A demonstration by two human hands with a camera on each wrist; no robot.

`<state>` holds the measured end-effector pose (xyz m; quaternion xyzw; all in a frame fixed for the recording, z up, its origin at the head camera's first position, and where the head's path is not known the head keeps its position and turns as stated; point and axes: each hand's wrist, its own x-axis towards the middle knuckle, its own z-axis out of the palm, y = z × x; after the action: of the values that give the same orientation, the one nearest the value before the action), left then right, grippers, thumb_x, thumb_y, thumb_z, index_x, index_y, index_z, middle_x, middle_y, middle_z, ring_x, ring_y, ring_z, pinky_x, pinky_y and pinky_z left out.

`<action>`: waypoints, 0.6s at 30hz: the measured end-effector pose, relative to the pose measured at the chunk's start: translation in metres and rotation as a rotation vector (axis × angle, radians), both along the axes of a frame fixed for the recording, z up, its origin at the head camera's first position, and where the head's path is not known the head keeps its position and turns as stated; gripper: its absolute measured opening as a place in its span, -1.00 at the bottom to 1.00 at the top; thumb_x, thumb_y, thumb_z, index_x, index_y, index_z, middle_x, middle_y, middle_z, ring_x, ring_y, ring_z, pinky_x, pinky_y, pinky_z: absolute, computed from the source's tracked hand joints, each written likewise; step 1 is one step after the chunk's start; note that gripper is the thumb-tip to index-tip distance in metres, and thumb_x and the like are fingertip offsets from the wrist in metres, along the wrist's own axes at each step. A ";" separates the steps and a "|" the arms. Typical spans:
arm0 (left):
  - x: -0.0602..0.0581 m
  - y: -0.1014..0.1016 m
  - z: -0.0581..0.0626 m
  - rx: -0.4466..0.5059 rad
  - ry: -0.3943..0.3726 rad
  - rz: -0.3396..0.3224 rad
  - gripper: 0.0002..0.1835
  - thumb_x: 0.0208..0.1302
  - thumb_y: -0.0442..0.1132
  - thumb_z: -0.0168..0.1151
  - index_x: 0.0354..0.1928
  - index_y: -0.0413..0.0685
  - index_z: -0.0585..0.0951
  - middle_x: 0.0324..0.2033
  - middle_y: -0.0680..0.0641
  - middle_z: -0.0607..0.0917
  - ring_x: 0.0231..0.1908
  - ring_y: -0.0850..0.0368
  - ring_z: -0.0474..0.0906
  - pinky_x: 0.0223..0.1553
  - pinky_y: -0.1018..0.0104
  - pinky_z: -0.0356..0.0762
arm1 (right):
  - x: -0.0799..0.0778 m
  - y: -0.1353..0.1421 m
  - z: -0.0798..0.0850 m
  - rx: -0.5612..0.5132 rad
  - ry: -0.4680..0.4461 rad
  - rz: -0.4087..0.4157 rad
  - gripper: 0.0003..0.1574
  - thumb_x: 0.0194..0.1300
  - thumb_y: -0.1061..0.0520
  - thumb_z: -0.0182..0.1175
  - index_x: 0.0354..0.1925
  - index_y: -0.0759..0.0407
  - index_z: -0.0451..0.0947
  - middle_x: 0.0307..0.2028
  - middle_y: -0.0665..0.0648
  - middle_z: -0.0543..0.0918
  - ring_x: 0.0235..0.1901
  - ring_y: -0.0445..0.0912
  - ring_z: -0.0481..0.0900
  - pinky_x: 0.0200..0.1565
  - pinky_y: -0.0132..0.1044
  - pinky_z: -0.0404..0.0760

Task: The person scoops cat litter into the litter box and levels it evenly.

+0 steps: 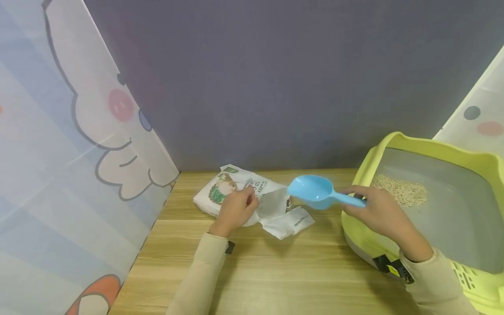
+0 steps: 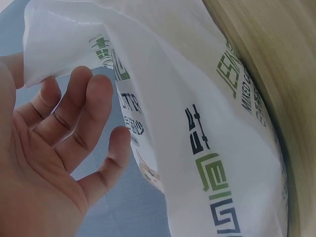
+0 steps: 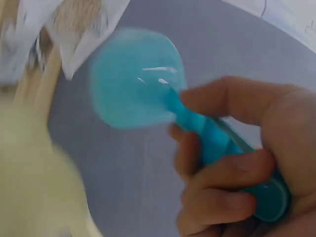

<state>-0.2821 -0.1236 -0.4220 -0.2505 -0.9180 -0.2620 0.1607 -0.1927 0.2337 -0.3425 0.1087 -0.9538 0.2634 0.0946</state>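
"Head view?"
"Blue scoop [image 1: 320,194] is between left hand [image 1: 235,211] and right hand [image 1: 377,211]. White bag [image 1: 271,201] is by the left."
"Left wrist?"
"Left hand pinches the bag."
"Right wrist?"
"Right hand grips the scoop. Probably scooping; next needs the bag held wide."

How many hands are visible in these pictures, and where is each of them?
2. The left hand holds the white bag on the wooden table; the right hand, farther right, grips the blue scoop.
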 end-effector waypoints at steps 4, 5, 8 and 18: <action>-0.001 0.000 0.000 -0.008 -0.011 0.009 -0.77 0.34 -0.16 0.14 -0.49 0.10 0.40 -0.70 0.16 0.33 -0.64 0.26 0.23 -0.56 0.37 0.17 | -0.003 -0.025 -0.008 0.012 -0.047 0.122 -0.64 0.27 0.07 0.38 0.03 0.13 0.72 -0.50 -0.07 0.57 -0.59 -0.24 0.33 -0.51 -0.35 0.37; 0.000 -0.001 0.000 -0.006 -0.014 0.012 -0.77 0.34 -0.16 0.14 -0.49 0.10 0.40 -0.69 0.16 0.33 -0.64 0.26 0.23 -0.56 0.37 0.17 | -0.005 -0.031 -0.010 0.011 -0.049 0.144 -0.65 0.27 0.08 0.39 0.01 0.14 0.73 -0.48 -0.08 0.58 -0.58 -0.24 0.33 -0.48 -0.35 0.38; 0.000 -0.002 0.000 -0.009 -0.006 0.013 -0.78 0.34 -0.16 0.14 -0.49 0.10 0.41 -0.69 0.17 0.35 -0.64 0.27 0.24 -0.55 0.37 0.19 | -0.013 -0.047 -0.017 0.002 -0.056 0.167 -0.66 0.26 0.09 0.39 0.00 0.16 0.72 -0.47 -0.07 0.60 -0.57 -0.23 0.36 -0.47 -0.34 0.39; 0.000 0.005 0.001 -0.011 0.003 -0.016 -0.78 0.35 -0.14 0.13 -0.48 0.10 0.41 -0.70 0.19 0.33 -0.65 0.31 0.22 -0.57 0.41 0.15 | -0.031 -0.071 -0.038 0.035 -0.032 0.137 -0.71 0.26 0.04 0.39 -0.07 0.12 0.75 -0.25 0.05 0.79 -0.45 -0.19 0.52 -0.33 -0.22 0.53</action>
<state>-0.2825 -0.1188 -0.4212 -0.2592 -0.9171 -0.2581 0.1585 -0.2240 0.1628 -0.3807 0.1709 -0.9500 0.2544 0.0592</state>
